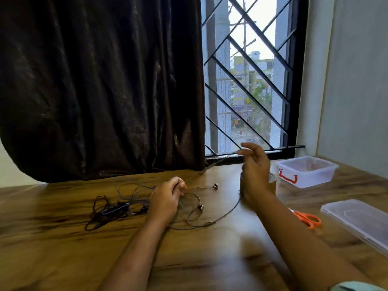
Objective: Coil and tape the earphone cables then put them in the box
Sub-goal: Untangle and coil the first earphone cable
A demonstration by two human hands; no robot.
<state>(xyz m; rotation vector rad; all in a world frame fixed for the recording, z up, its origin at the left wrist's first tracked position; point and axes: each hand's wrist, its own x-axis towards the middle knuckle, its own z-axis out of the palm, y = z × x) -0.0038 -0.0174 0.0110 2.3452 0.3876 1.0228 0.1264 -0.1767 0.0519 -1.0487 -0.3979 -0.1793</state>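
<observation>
Grips grey earphone cable (210, 223) in curled left hand (168, 198), with loose loops draped on wooden table (63, 248). Pinches a blurred strand of it, drawn taut, between thumb and finger of raised right hand (255, 171). Works beside tangled dark earphone cables (109, 211) at left, with brown tape roll (273, 182) behind right hand and open clear box (304, 181), lid (357, 219) and orange scissors (308, 219) at right.
</observation>
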